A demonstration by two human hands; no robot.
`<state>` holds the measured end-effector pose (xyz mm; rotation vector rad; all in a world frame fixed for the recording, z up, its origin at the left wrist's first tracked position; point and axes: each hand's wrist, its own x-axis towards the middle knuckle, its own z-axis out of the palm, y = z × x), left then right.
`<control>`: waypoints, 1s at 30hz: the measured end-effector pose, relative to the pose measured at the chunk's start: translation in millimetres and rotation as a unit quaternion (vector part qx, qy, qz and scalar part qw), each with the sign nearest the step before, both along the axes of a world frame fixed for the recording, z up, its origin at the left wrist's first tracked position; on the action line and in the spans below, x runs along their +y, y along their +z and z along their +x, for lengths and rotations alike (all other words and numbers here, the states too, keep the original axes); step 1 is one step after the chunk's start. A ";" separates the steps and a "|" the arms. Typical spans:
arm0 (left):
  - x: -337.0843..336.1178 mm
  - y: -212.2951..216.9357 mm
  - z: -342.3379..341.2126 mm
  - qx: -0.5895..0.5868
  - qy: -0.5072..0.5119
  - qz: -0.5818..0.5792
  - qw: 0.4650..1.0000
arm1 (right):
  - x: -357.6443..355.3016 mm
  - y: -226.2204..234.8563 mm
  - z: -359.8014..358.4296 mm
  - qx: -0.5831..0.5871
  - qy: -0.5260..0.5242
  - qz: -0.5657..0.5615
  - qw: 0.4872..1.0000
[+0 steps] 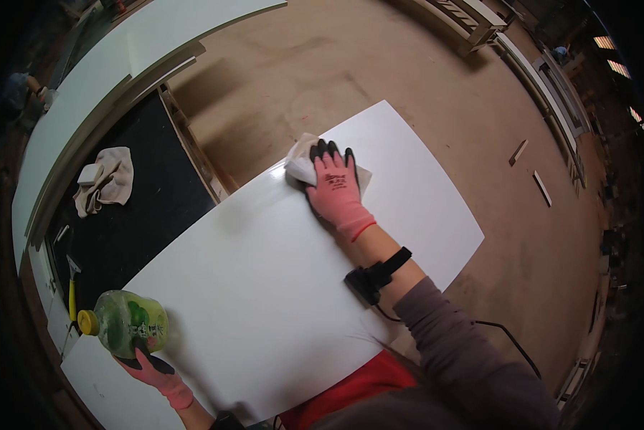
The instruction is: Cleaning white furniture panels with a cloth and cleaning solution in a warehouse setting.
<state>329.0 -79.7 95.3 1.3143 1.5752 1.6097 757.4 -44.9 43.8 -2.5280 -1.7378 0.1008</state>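
Note:
A large white panel (264, 272) lies flat in front of me. My right hand (335, 188), in a pink glove with black fingertips, presses flat on a white cloth (298, 166) near the panel's far edge. A black band with a small device sits on that wrist. My left hand (150, 369), gloved the same way, grips a green plastic bottle (127, 322) with a yellow cap at the panel's near left corner. The bottle lies tilted, cap pointing left.
A black worktop (143, 215) stands to the left with a crumpled beige rag (107, 179) and a yellow-handled tool (72, 297) on it. Long white boards (85, 86) lie behind it. Brown floor (437, 100) surrounds the panel, with wood offcuts (530, 168) and white frames (544, 79) to the right.

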 end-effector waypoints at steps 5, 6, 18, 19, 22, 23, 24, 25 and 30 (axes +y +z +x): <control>-3.3 13.0 17.8 -0.001 -0.027 -0.021 0.999 | 31.6 12.9 -143.8 0.102 0.211 -0.064 0.970; -3.3 15.6 24.1 0.000 -0.031 -0.018 0.999 | 36.7 -0.3 -176.5 0.086 0.264 -0.067 0.958; -33.8 32.0 -17.3 0.002 0.038 -0.017 0.999 | 35.6 -10.0 37.1 0.126 -0.040 0.219 0.967; -40.5 29.2 -21.1 0.007 0.060 -0.030 0.998 | 25.2 -9.0 83.4 0.028 -0.103 0.131 0.986; -56.3 24.9 -42.4 0.024 0.114 -0.049 0.992 | 8.7 -22.0 176.5 -0.042 -0.240 0.005 0.970; -60.9 28.1 -50.6 0.040 0.102 -0.053 0.993 | 8.9 -30.2 181.1 -0.072 -0.244 -0.004 0.967; -64.3 31.2 -58.8 0.054 0.092 -0.057 0.993 | 8.9 -36.7 185.5 -0.103 -0.247 -0.011 0.963; -61.9 31.9 -67.7 0.050 0.102 -0.060 0.992 | 5.6 -37.2 189.8 -0.107 -0.258 0.005 0.960; -53.7 39.7 -145.9 0.061 0.168 -0.063 0.982 | 5.9 -35.3 140.3 -0.106 -0.220 0.005 0.970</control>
